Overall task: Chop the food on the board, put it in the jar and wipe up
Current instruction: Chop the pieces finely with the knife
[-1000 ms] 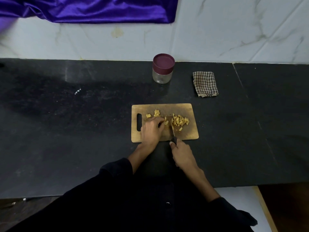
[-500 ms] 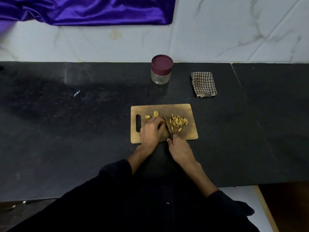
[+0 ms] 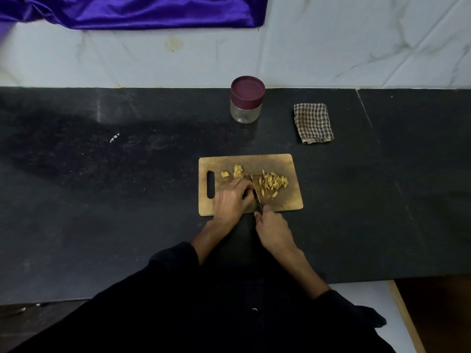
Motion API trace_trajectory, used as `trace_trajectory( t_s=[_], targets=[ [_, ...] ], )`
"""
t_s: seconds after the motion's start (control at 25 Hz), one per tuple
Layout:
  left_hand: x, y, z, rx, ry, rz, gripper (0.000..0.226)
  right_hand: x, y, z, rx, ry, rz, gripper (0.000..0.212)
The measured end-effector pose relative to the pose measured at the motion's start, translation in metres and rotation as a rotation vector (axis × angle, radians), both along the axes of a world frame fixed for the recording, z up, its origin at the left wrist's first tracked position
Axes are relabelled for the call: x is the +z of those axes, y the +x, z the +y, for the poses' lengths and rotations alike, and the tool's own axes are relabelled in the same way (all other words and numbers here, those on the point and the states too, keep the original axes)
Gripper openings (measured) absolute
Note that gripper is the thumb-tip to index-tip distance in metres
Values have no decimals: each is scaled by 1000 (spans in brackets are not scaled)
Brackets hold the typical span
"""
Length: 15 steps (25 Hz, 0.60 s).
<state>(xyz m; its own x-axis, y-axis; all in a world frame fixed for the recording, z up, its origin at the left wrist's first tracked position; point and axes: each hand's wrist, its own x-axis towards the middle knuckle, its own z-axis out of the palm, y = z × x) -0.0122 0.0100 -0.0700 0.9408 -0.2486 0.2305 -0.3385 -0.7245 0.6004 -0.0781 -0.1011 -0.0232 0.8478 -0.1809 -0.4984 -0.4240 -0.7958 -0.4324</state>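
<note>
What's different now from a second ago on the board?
The right hand has drawn in toward the board's near edge, working the knife through another cut beside the left hand, which still pins the uncut food. Nothing taken up or let go. The chopped pile, two loose pieces, lidded jar and checked cloth stayed put.

A home kitchen: dark stone counter (image 3: 127, 200), marble-tiled wall (image 3: 356, 47), chopping board (image 3: 280, 164).

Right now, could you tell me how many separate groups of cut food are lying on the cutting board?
3: a small chunk nearest the handle slot, a second chunk just right of it, and a heap of thin strips right of the knife. More may be hidden under the left hand.
</note>
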Motion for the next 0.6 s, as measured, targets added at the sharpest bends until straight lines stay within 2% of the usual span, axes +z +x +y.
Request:
trace_trajectory(
  t_s=[0.2,0.32,0.48,0.6],
  targets=[
    [2,-1,1,16,-33,-6,12,-4,0,-2,-77,84,-16,29],
    [4,-1,1,69,-77,91,13,-3,0,-6,-91,75,-25,28],
    [10,3,0,9,-77,168,12,0,0,-13,-106,83,-20,28],
    [16,10,-5,47,-84,232,11,1,-2,-16,-121,95,-30,26]
  ],
)
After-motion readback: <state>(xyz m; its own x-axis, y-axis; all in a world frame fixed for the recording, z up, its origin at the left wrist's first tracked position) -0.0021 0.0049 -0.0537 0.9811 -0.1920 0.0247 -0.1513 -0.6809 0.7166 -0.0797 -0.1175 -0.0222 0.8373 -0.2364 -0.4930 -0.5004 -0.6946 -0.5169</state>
